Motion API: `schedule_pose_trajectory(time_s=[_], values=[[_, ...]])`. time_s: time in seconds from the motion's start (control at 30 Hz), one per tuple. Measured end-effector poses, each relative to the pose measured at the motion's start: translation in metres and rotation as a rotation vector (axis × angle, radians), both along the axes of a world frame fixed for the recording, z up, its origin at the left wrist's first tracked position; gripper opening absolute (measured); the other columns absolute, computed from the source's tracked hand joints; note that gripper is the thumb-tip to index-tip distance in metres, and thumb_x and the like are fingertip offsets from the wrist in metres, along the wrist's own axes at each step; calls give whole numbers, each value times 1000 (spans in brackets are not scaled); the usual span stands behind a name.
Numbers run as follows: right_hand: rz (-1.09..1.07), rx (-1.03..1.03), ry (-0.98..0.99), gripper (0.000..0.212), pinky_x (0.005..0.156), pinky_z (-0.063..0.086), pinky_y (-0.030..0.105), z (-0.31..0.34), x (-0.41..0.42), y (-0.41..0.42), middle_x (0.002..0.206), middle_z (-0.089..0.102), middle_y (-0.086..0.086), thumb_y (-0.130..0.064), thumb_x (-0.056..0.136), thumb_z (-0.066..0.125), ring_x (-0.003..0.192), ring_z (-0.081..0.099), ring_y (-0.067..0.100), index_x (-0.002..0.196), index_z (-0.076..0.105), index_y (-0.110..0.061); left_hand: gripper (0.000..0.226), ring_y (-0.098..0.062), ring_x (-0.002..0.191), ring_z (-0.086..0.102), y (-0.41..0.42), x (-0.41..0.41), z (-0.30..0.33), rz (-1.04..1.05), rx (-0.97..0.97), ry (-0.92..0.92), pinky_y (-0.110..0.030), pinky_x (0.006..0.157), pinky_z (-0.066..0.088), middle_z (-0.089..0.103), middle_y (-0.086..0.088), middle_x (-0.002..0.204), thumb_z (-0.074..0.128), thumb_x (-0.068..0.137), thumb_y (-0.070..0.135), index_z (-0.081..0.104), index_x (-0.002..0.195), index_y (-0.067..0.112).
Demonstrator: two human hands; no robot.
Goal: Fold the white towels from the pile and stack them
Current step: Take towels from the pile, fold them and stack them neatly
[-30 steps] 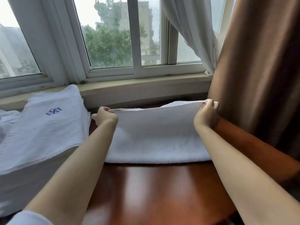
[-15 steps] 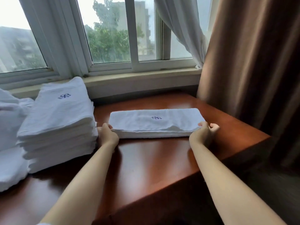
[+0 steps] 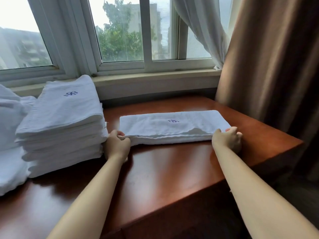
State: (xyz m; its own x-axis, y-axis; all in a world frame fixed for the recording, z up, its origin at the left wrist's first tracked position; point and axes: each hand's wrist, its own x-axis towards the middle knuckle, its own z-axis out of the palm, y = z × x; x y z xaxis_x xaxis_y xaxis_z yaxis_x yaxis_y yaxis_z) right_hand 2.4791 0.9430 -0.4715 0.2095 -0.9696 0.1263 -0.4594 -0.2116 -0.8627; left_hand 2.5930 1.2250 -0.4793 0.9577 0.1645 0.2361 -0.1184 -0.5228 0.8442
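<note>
A white towel (image 3: 172, 126) folded into a long strip lies on the reddish wooden table (image 3: 164, 166), its small blue logo facing up. My left hand (image 3: 117, 144) grips the strip's near left corner. My right hand (image 3: 227, 138) grips the near right corner, close to the table's right edge. To the left stands a stack of several folded white towels (image 3: 62, 125), its top one showing the same blue logo. Loose, unfolded white towels (image 3: 10, 135) lie in a heap at the far left.
A window sill (image 3: 155, 80) and window run along the back of the table. A brown curtain (image 3: 269, 57) hangs at the right, with a sheer white curtain (image 3: 203, 26) beside it. The table's front right edge drops off near my right forearm.
One second ago both hands held the towel's far edge raised. They have brought it over toward me, so the towel now lies as a narrow strip with both hands at its near corners.
</note>
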Motion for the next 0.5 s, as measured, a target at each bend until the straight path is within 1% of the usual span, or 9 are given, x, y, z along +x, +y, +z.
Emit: schedule_pose_trajectory(time_s=[0.03, 0.07, 0.13, 0.17, 0.23, 0.3, 0.4, 0.5], values=[[12, -5, 29, 25, 93, 39, 38, -1, 1, -1, 127, 46, 18, -24, 88, 54, 112, 51, 38, 109, 54, -10, 12, -24, 71, 55, 1, 0, -1, -8, 4, -9, -22, 53, 36, 60, -2, 79, 54, 77, 7, 55, 82, 18], [22, -8, 55, 25, 93, 39, 38, -1, 3, -2, 127, 45, 17, -23, 87, 54, 112, 51, 38, 108, 54, -11, 12, -24, 70, 54, 3, 0, -3, -16, 27, -25, -21, 53, 38, 59, -2, 79, 53, 78, 7, 54, 83, 18], [28, -10, 75, 24, 93, 40, 39, -2, 5, -3, 128, 43, 16, -22, 86, 55, 110, 52, 39, 107, 53, -12, 11, -26, 77, 51, 5, 4, -7, -23, 94, -72, -26, 66, 37, 59, -2, 83, 53, 82, 8, 51, 86, 18], [27, -13, 75, 23, 92, 41, 39, -2, 5, -3, 129, 42, 16, -21, 85, 55, 109, 53, 39, 106, 52, -12, 11, -26, 80, 50, 6, 5, -9, -21, 111, -90, -28, 70, 35, 58, -1, 85, 52, 83, 9, 50, 87, 18], [29, -24, 60, 19, 89, 42, 39, -2, 5, -1, 128, 41, 15, -19, 85, 55, 103, 56, 39, 103, 52, -13, 10, -25, 81, 48, 6, 8, -11, -21, 113, -108, -29, 72, 34, 57, -1, 87, 51, 86, 10, 48, 90, 19], [37, -31, 39, 18, 88, 43, 39, -1, 3, 1, 128, 39, 14, -15, 85, 54, 99, 57, 39, 103, 51, -13, 11, -25, 79, 49, 7, 8, -12, -30, 82, -118, -30, 70, 33, 57, -1, 85, 50, 87, 10, 47, 92, 19], [66, -45, 41, 15, 87, 44, 37, -3, -1, 1, 129, 39, 12, -12, 87, 53, 98, 58, 37, 102, 53, -12, 10, -26, 74, 50, 8, 4, -13, -59, -28, -117, -30, 68, 34, 55, 1, 72, 52, 88, 13, 48, 91, 22], [67, -50, 37, 14, 83, 43, 33, -2, -1, 0, 130, 40, 11, -8, 89, 51, 98, 58, 35, 102, 56, -12, 16, -25, 75, 52, 11, -2, -12, -97, -145, -129, -31, 70, 39, 55, 4, 71, 54, 87, 13, 50, 87, 28]])
